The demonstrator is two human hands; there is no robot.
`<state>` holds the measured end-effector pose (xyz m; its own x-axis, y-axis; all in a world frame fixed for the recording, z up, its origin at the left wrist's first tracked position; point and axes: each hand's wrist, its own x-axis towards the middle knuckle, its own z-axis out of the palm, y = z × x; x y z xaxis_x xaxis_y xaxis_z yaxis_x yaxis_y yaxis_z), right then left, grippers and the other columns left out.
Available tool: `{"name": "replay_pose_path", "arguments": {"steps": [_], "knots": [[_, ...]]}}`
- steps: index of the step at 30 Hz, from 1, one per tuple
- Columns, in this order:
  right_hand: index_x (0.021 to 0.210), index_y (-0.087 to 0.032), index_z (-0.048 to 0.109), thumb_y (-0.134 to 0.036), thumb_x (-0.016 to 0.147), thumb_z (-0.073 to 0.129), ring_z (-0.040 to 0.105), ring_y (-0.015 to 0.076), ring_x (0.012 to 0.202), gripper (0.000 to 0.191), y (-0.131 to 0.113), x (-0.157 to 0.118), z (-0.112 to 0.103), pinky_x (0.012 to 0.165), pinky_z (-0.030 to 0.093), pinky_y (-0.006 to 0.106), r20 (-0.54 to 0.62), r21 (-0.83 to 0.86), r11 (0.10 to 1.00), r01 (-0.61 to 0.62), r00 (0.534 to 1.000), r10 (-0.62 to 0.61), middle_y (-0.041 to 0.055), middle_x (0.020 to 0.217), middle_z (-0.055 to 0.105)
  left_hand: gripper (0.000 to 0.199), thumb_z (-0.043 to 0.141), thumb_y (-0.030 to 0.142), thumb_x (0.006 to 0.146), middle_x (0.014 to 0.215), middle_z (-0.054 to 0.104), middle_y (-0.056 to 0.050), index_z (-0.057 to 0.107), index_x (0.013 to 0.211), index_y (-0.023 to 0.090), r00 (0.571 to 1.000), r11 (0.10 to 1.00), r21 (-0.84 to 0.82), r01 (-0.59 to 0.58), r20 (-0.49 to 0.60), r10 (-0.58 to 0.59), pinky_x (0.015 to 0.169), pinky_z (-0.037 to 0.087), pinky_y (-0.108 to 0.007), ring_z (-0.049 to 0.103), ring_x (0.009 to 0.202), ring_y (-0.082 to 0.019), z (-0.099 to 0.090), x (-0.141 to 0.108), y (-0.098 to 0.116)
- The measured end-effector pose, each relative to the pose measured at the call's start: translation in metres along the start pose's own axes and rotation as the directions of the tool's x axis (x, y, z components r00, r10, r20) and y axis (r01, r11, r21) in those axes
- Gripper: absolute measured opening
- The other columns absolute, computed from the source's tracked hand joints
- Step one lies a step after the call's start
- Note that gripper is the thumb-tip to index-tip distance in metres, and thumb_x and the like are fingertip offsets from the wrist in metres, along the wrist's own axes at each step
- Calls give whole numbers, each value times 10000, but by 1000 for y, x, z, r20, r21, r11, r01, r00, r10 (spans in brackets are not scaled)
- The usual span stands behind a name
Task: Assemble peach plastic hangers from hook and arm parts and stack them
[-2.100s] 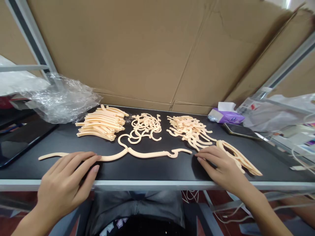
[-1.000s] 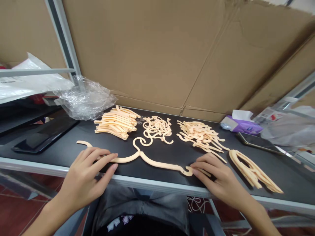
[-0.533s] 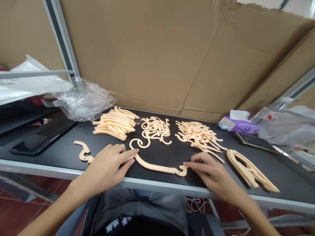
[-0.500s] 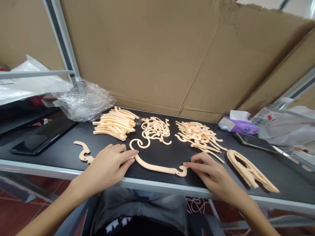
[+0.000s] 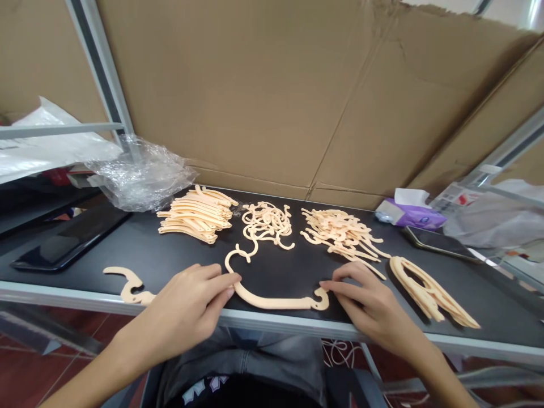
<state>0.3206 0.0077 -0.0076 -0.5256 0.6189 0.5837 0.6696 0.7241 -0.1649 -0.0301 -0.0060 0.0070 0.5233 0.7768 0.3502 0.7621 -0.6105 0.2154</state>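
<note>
A peach-coloured hanger (image 5: pixel 272 302) lies along the table's front edge, its hook rising near the middle. My left hand (image 5: pixel 198 297) pinches it at the joint below the hook and covers part of its left arm, whose curved end piece (image 5: pixel 127 283) sticks out to the left. At the other end, my right hand (image 5: pixel 361 292) pinches the small curved end piece (image 5: pixel 322 299). Behind it lie a stack of flat arms (image 5: pixel 198 215), a heap of hooks (image 5: pixel 267 221) and a pile of curved pieces (image 5: pixel 340 229).
Folded hangers (image 5: pixel 429 289) lie at the right, near a phone (image 5: pixel 442 243) and a purple tissue pack (image 5: pixel 414 214). Clear plastic wrap (image 5: pixel 144 173) and a black glossy object (image 5: pixel 70 235) are at the left. Cardboard (image 5: pixel 255 96) stands behind the table (image 5: pixel 289 323).
The left end piece has swung outward and toward the front edge. The right arm of the hanger now lies straighter, slightly nearer the edge. Both hands keep their grip.
</note>
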Motion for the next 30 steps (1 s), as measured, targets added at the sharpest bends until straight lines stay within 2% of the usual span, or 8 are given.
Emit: {"name": "replay_pose_path", "arguments": {"steps": [4,7,10,16,19,22,26,30], "knots": [[1015,-234,725,-80,910,533,601,216,890,267,-1,0,0,759,547,386,-14,-32,999,17,1000,-18,82,943,626,317,393,237,1021,836,633,-20,680,1149,277,994,998,-60,13,108,-6,670,426,-294,595,734,-167,-7,-3,13],[1017,-233,720,-84,915,536,598,216,895,258,-2,1,0,771,544,389,-12,-44,999,18,1000,-18,79,941,626,314,403,213,1012,858,645,-19,678,1146,282,991,998,-68,-5,131,14,682,419,-300,597,743,-168,-7,-2,16],[1019,-232,722,-99,924,535,604,218,898,248,-3,1,1,778,543,387,-17,-49,999,4,1000,-4,81,946,628,323,409,200,1004,837,644,-18,683,1157,274,995,1000,-17,-19,96,21,686,423,-307,598,730,-170,-4,5,11],[1085,-251,708,-169,951,535,612,235,936,234,0,-1,4,831,537,413,-29,-90,992,-83,996,81,83,988,638,318,446,229,989,777,603,-28,722,1138,274,999,992,124,-10,40,5,617,416,-282,574,681,-162,3,36,-7],[1096,-242,700,-182,958,532,604,236,931,225,0,-1,5,820,533,410,-37,-104,990,-98,995,94,88,991,632,318,443,243,996,798,596,-44,711,1166,262,1000,986,164,8,21,-11,668,451,-308,572,745,-192,6,44,-10],[1097,-224,693,-178,964,529,606,224,907,216,1,0,5,808,529,395,-37,-105,990,-91,995,88,86,971,639,336,447,231,994,897,611,-70,651,1261,234,999,986,165,28,-29,-23,780,497,-372,578,874,-230,8,38,-5],[1037,-210,692,-204,949,574,618,226,851,147,4,-2,5,791,514,406,-101,-151,983,-101,991,87,73,898,668,365,493,263,972,1208,589,-134,591,1316,194,987,982,185,25,-158,5,932,496,-464,524,1127,-295,10,14,14],[1047,-220,675,-237,949,581,624,234,811,137,-8,-10,6,769,499,412,-200,-188,965,-185,969,147,69,864,680,448,520,373,967,1343,568,-153,558,1362,164,986,974,226,10,-166,28,993,482,-525,488,1224,-338,16,-7,29]]}}
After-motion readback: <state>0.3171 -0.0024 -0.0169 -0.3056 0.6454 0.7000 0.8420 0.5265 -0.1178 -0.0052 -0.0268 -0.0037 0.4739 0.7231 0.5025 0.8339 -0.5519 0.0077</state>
